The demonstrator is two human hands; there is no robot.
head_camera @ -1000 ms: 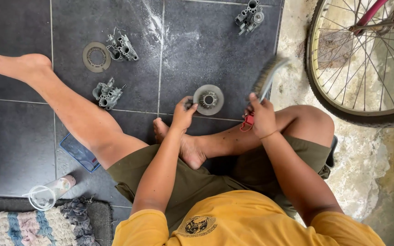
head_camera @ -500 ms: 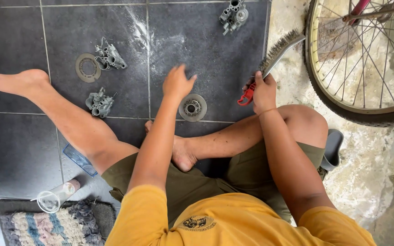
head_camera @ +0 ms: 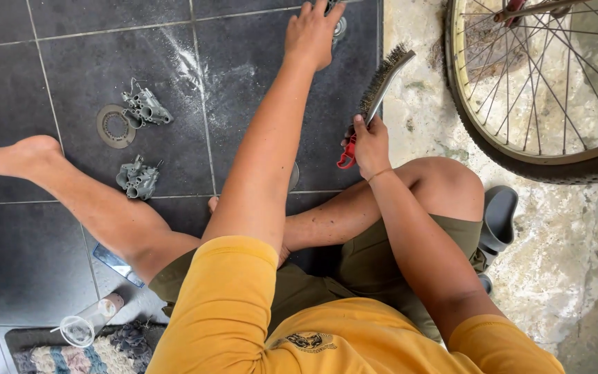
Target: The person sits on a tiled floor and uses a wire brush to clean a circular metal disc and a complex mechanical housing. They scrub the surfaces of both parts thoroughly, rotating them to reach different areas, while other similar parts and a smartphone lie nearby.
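Left hand (head_camera: 313, 31), fingers spread, reaches far forward onto a grey metal part (head_camera: 338, 21) at the frame's top edge, mostly hidden beneath it. Right hand (head_camera: 370, 142) grips the red-handled wire brush (head_camera: 381, 86), bristles raised clear of the tiles. Two similar castings (head_camera: 140, 142) and a flat ring (head_camera: 113, 126) lie apart, beside the outstretched leg (head_camera: 77, 194).
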